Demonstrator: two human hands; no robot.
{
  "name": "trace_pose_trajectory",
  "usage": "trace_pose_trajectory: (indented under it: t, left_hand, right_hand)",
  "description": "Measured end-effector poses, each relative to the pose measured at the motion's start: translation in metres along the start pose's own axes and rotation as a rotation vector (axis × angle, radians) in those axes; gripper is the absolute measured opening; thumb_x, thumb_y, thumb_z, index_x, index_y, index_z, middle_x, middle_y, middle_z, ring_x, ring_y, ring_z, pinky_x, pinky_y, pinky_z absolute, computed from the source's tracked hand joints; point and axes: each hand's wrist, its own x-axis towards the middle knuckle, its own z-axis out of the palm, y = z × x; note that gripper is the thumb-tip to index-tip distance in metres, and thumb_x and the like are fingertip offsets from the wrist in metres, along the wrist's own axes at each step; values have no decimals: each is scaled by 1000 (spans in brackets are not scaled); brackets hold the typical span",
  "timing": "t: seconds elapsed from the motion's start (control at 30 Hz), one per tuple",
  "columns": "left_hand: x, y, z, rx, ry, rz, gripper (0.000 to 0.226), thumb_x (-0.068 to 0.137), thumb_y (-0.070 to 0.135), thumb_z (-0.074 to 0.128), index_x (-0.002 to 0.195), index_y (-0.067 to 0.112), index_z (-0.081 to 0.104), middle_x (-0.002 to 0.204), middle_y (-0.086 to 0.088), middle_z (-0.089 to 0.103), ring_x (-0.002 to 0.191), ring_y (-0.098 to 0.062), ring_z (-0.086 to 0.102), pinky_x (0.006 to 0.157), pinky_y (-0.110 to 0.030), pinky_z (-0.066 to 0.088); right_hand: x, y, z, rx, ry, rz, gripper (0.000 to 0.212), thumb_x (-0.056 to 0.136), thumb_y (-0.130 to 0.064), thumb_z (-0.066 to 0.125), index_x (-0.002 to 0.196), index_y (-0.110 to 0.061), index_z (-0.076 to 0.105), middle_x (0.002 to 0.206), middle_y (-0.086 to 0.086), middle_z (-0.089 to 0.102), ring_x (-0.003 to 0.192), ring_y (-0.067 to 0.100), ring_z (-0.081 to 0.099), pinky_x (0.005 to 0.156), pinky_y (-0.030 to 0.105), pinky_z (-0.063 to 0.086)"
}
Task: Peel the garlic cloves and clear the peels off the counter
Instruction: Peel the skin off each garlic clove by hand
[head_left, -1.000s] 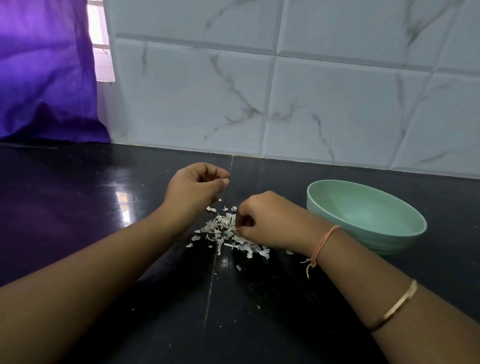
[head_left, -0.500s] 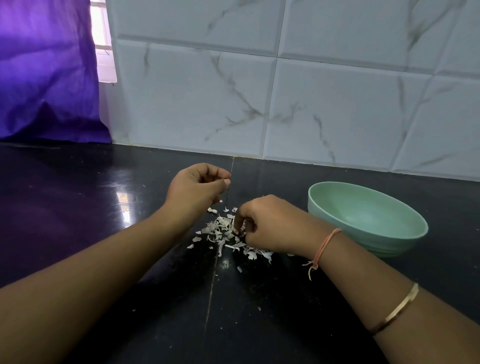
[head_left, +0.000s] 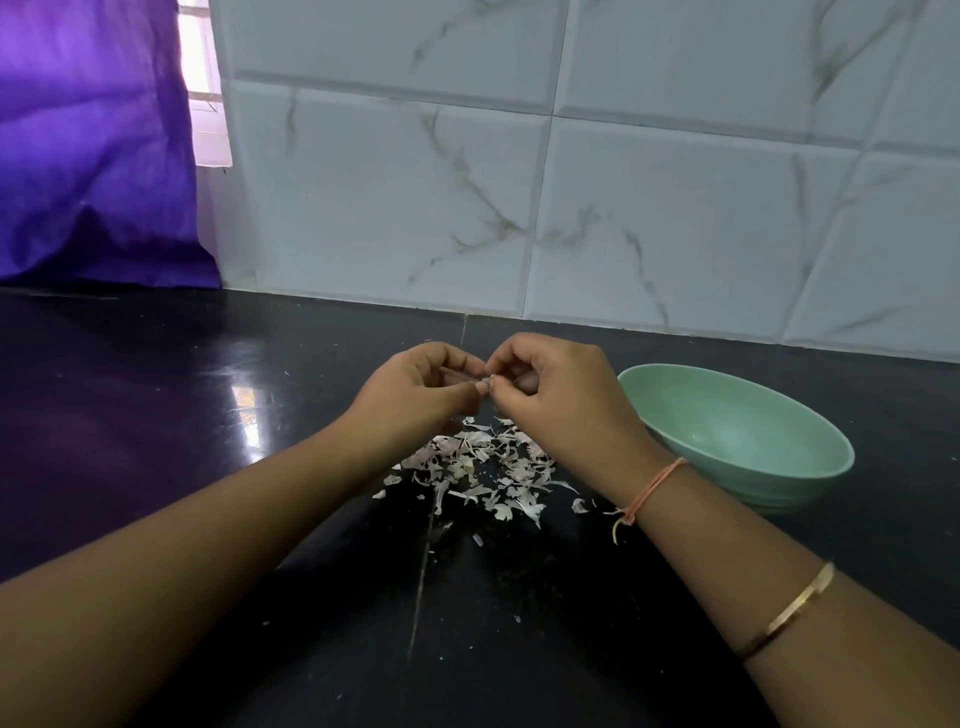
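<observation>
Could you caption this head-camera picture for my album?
Left hand and right hand pinch a garlic clove above the peels on a black counter, beside a green bowl.

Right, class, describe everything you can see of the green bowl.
The bowl is green, round and shallow, smooth like plastic, with ridges low on its outer wall. It stands upright on the black counter, right of the peels. No contents show inside. The right hand overlaps its left rim; contact cannot be told.

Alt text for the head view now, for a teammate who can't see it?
The left hand and right hand meet above a black counter, pinching what looks like a garlic clove between their fingertips. A pile of peels lies under them; a green bowl sits to the right.
</observation>
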Motion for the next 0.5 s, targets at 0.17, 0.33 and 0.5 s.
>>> trace_pose_trajectory:
  t: [0.17, 0.33, 0.5]
  left_hand:
    - [0, 0, 1, -19, -16, -3, 14, 78, 6, 70, 89, 12, 63, 80, -9, 68, 66, -11, 58, 54, -17, 47]
    - [2, 0, -1, 8, 51, 16, 10, 75, 7, 73, 80, 10, 65, 65, -5, 66, 61, -13, 59, 59, -23, 51]
    - [3, 1, -3, 1, 112, 35, 9, 73, 5, 74, 75, 7, 65, 61, -6, 65, 49, -7, 55, 48, -15, 46]
  right_hand:
    - [1, 2, 1, 133, 31, 39, 9, 80, -15, 65, 75, -21, 64, 67, -5, 69, 67, 8, 66, 68, 32, 55]
    - [2, 2, 2, 340, 11, 108, 14, 82, -13, 67, 72, -22, 64, 70, -4, 69, 64, 5, 63, 66, 26, 55]
    - [2, 0, 5, 538, 10, 193, 20, 92, -12, 54, 75, -16, 63, 77, 5, 70, 73, 17, 70, 67, 33, 59]
